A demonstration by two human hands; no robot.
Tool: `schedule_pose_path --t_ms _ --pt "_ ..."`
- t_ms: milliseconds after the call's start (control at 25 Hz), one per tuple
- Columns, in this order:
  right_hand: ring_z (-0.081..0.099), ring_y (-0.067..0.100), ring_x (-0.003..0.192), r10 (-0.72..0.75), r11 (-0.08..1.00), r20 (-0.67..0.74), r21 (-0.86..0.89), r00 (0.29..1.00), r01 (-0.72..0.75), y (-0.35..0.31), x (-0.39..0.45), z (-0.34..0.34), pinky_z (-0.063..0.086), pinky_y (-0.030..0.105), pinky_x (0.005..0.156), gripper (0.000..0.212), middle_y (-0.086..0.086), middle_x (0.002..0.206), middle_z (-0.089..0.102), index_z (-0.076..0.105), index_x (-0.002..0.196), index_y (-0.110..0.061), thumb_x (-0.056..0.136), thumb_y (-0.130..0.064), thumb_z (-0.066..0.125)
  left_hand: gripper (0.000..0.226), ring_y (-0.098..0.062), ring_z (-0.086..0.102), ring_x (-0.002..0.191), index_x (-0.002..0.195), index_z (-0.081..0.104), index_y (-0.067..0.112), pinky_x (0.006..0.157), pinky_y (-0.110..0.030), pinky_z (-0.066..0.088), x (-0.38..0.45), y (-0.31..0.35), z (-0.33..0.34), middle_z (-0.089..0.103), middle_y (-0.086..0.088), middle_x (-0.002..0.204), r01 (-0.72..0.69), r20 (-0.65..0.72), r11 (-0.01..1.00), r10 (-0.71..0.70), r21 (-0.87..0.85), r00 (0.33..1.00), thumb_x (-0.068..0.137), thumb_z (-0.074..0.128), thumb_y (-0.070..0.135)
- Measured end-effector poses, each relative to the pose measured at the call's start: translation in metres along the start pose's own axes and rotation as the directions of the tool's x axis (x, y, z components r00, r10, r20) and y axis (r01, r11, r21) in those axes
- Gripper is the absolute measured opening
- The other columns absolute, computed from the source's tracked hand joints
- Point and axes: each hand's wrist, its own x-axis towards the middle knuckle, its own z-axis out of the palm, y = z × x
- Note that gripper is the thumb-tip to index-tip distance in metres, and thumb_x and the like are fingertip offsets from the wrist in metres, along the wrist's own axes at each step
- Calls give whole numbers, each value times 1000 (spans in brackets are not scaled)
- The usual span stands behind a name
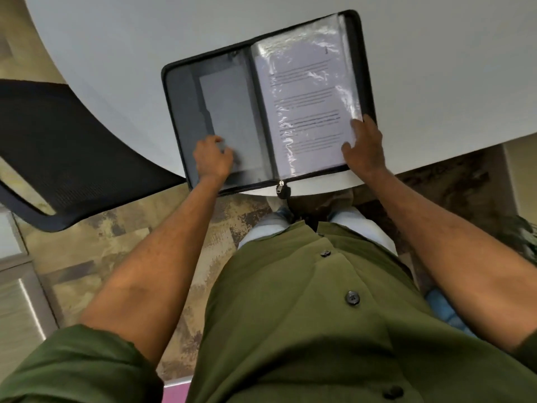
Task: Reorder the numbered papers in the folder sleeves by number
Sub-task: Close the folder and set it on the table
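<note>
Reading the page number comes first, and it is too small and blurred here to make out, so the sheet should be brought flat and free of glare before anything is pulled. The folder [267,112] lies open at the near edge of the surface [116,68], its zip pull hanging just over that edge. On its right half a stack of clear sleeves [308,106] holds a printed paper [305,91]; on its left half a grey inner pocket [232,112] shows, with what looks like a blank sheet tucked in it.

The right hand [363,146] rests on the near right corner of the sleeves, fingers [356,125] spread and fairly straight, pressing on the plastic rather than pinching it. The left hand [212,158] sits on the near part of the left cover, fingers curled; whether it pinches an edge or only steadies the cover I cannot tell.

To do this step well, I would keep the left hand pinning the cover so the folder cannot slide off the edge, then lift one sleeve only by its free corner with thumb and forefinger. Slippery plastic tends to cling in pairs, so a slight rub should separate the layers. Turning slowly avoids creasing the paper inside.
</note>
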Motion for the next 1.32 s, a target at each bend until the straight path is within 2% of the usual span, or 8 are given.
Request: schedule_pose_path --t_ms 200,320,560,680,880,1000,1160,1320 --pt "12 38 155 22 976 -27 -216 999 -27 -1 -18 15 19 55 125 65 16 167 17 34 154 -19 95 -26 59 64 -35 45 130 144 43 13 105 -40 46 -1 -59 -18 39 -13 149 501 62 839 -500 -212 864 88 70 30" --pt "9 42 154 61 970 -16 -233 998 -63 -1 -17 15 18 57 125 64 17 167 16 35 151 -23 93 -28 60 61 -30 56 117 142 33 13 95 -38 53 -3 -77 -19 45 -12 141 610 255 634 -564 -475 785 92 65 26" --pt "39 38 130 55 978 66 -204 996 -41 -11 -8 1 40 46 106 50 14 132 44 48 132 -16 88 -27 68 35 -26 58 105 128 50 13 91 -35 52 -9 -89 -21 59 -8 120 507 160 659 -513 -556 843 96 60 25" --pt "46 35 120 55 978 74 -205 996 -38 -14 -7 -3 42 40 96 43 12 121 47 52 126 -16 88 -26 69 7 -25 57 92 97 55 18 81 -36 52 -14 -88 -25 59 -3 95 444 70 688 -499 -574 864 97 56 25" --pt "47 36 123 94 977 81 -199 992 -77 -19 -6 -6 43 41 103 45 15 127 48 54 133 -14 90 -27 65 41 -16 37 62 61 38 21 61 -34 31 -32 -69 -59 40 4 64 294 -73 643 -480 -707 874 97 55 33" --pt "43 39 132 149 969 113 -212 982 -122 -27 -4 -16 40 43 110 51 18 142 42 51 142 -14 94 -29 61 36 -19 51 65 59 53 19 66 -34 41 -46 -46 -91 54 2 66 248 -52 567 -461 -785 886 91 55 36" --pt "36 36 141 54 982 131 -185 990 -29 -49 -5 -28 27 39 119 51 17 154 36 55 143 -12 97 -31 63 25 -15 65 67 90 72 17 59 -30 52 -76 2 -119 69 2 82 240 146 486 -223 -841 964 96 58 36" --pt "50 26 134 -125 990 176 84 976 111 -83 0 -50 38 33 113 42 10 147 52 62 135 -12 99 -34 65 28 -16 67 74 104 72 12 61 -31 56 -97 65 -113 70 -2 95 154 150 496 -48 -855 988 98 61 38"
